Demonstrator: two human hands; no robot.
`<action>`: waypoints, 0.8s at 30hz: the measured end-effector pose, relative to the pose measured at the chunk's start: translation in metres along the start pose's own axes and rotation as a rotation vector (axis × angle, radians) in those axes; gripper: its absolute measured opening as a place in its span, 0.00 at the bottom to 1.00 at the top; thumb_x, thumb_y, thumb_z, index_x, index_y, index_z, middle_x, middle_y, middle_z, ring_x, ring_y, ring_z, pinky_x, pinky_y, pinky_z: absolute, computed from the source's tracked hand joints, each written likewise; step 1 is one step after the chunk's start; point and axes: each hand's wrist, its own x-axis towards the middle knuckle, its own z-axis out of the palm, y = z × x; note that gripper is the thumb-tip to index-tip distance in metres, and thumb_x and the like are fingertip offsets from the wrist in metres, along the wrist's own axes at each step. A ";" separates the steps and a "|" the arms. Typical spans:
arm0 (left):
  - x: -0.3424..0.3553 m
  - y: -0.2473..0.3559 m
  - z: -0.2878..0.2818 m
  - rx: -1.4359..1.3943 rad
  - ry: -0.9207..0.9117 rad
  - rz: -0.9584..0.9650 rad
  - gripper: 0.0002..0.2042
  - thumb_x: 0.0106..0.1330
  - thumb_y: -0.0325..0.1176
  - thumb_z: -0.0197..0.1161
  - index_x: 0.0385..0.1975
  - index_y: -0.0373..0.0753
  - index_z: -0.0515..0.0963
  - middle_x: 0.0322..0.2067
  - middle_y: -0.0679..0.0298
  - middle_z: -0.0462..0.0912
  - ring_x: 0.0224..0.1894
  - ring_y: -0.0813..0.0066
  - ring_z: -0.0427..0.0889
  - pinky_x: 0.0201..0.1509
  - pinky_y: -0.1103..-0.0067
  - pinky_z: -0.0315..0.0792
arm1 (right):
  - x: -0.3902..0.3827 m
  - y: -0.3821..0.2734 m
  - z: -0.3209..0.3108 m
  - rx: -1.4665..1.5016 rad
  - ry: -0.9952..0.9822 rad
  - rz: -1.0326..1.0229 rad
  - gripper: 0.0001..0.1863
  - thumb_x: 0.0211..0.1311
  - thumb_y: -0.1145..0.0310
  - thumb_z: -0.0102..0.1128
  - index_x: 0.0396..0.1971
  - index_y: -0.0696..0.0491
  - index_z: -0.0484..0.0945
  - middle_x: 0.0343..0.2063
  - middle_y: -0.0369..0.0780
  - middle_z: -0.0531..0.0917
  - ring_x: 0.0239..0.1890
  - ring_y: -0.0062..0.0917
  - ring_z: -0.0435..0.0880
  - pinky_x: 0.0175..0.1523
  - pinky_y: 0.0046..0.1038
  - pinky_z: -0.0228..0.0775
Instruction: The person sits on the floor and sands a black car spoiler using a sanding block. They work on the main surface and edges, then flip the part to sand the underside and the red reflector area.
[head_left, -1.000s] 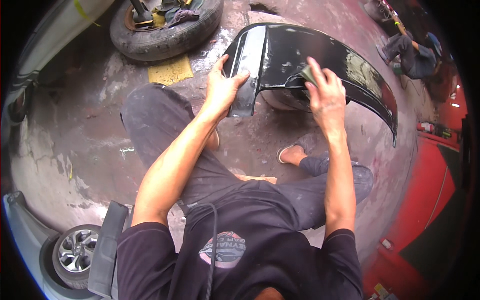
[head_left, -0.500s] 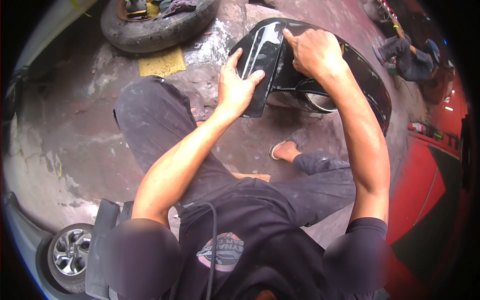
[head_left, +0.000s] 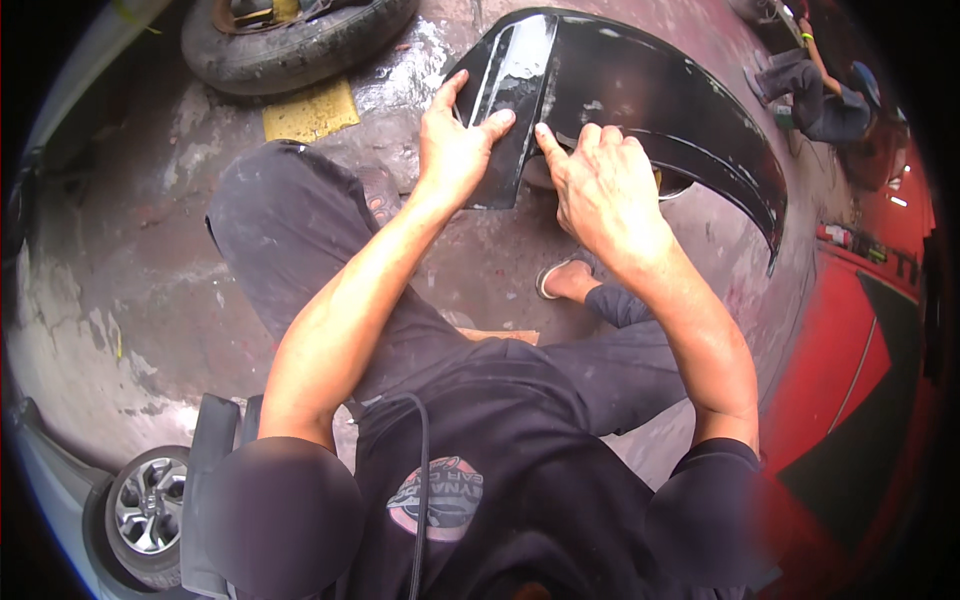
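Glossy black bumper panel (head_left: 640, 90): we grip its end with the left hand (head_left: 455, 150); right hand (head_left: 600, 185) presses, possibly holding an abrasive. Uneven pressure could scratch it.

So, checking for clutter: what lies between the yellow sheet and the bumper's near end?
Only bare, stained concrete floor separates yellow sheet from black bumper, per the head view.
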 end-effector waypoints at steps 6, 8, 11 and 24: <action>-0.004 0.030 0.000 -0.108 -0.068 -0.117 0.38 0.68 0.23 0.73 0.76 0.25 0.60 0.58 0.49 0.82 0.53 0.71 0.85 0.56 0.77 0.82 | -0.030 0.014 -0.004 0.281 -0.240 -0.140 0.30 0.64 0.62 0.64 0.68 0.41 0.80 0.38 0.48 0.84 0.41 0.39 0.85 0.46 0.38 0.78; -0.005 0.032 0.000 -0.169 -0.067 -0.130 0.39 0.69 0.23 0.73 0.77 0.25 0.59 0.58 0.50 0.82 0.52 0.73 0.85 0.56 0.78 0.82 | -0.037 0.030 -0.011 0.410 -0.187 -0.032 0.29 0.68 0.60 0.65 0.69 0.38 0.78 0.39 0.48 0.83 0.43 0.41 0.86 0.48 0.41 0.80; -0.004 0.031 0.001 -0.193 -0.069 -0.148 0.40 0.68 0.23 0.73 0.77 0.25 0.58 0.58 0.50 0.83 0.51 0.74 0.85 0.56 0.79 0.81 | -0.036 0.055 0.001 0.570 0.226 0.206 0.27 0.71 0.58 0.65 0.69 0.36 0.78 0.41 0.47 0.83 0.45 0.45 0.85 0.49 0.43 0.81; -0.014 0.012 -0.017 0.026 -0.168 -0.021 0.67 0.54 0.35 0.86 0.79 0.22 0.32 0.69 0.40 0.72 0.71 0.58 0.74 0.76 0.71 0.66 | 0.017 0.027 0.121 0.279 0.752 0.464 0.30 0.70 0.63 0.66 0.72 0.35 0.76 0.56 0.51 0.77 0.55 0.47 0.79 0.57 0.47 0.73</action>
